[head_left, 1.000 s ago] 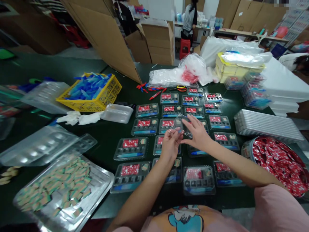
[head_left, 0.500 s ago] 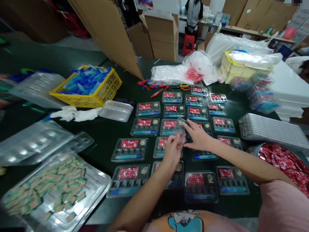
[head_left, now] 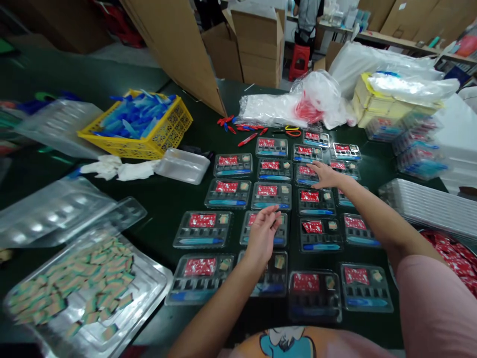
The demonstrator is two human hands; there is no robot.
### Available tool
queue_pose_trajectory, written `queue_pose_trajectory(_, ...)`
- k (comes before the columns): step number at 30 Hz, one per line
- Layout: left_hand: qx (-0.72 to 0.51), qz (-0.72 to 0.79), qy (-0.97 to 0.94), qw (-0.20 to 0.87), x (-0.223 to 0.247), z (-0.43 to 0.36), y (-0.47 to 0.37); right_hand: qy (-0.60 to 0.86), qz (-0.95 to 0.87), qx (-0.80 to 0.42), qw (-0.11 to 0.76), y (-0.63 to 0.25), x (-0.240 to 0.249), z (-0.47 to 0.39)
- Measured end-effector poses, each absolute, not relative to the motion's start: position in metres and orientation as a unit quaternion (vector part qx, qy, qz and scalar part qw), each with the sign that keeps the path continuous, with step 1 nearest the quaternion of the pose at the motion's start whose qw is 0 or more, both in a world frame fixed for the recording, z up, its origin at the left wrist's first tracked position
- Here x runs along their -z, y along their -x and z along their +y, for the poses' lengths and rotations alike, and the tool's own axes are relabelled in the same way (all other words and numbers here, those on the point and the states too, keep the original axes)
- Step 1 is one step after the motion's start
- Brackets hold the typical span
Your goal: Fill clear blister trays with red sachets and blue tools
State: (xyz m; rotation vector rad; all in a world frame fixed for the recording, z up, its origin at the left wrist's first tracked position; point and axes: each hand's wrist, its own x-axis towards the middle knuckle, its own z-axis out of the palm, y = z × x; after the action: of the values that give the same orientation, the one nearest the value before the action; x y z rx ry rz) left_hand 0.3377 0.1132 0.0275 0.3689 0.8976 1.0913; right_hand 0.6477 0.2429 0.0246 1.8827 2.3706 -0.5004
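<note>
Held the right hand [head_left: 328, 178] with fingers loosely extended, closed around nothing visible, at the right end of a clear plastic tray [head_left: 301, 178]. Pointed those fingertips leftward over it, roughly in line with its long axis, side to side. Could not tell from this angle whether touching the tray or just above. Saw in it a red packet [head_left: 306, 170] and, along the near long edge, a blue pen [head_left: 306, 182].

Held the left hand [head_left: 262, 233] closer to the body, over another clear tray [head_left: 281, 232] in the neighbouring column to the left, thumb and fingertips lightly curled. Could not tell whether pinching anything thin and transparent there. Had the first tray ahead and to the right of those curled fingers, well apart from them, and so clearly nearer to the right hand.

Saw similar filled trays [head_left: 227, 193] in rows around both hands on a dark green table [head_left: 160, 209]. Noted farther left a metal pan [head_left: 149, 286] of small striped blocks [head_left: 74, 278] and a yellow basket [head_left: 156, 148] of blue pens [head_left: 136, 117]; at right, a stack of clear trays [head_left: 432, 205]; at the far side, scissors [head_left: 292, 132] and plastic bags [head_left: 268, 110].
</note>
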Motion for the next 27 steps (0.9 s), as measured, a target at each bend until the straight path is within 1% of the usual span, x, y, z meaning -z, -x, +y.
queue_pose_trajectory(5,-0.498,0.416,-0.165,0.743,-0.022,0.113,-0.332,-0.595,0.778,0.188,0.066,-0.655,-0.011,0.258)
queue_pose_trajectory(11,-0.488,0.419,-0.181,0.744,-0.022,0.112,-0.332,-0.559,0.808,0.169,0.073,-0.658,-0.012,0.26)
queue_pose_trajectory(20,-0.489,0.421,-0.187,0.741,-0.022,0.111,-0.328,-0.553,0.816,0.169,0.017,-0.658,0.012,0.241)
queue_pose_trajectory(27,-0.503,0.417,-0.186,0.734,-0.028,0.101,-0.315,-0.583,0.802,0.128,-0.012,-0.652,0.024,0.23)
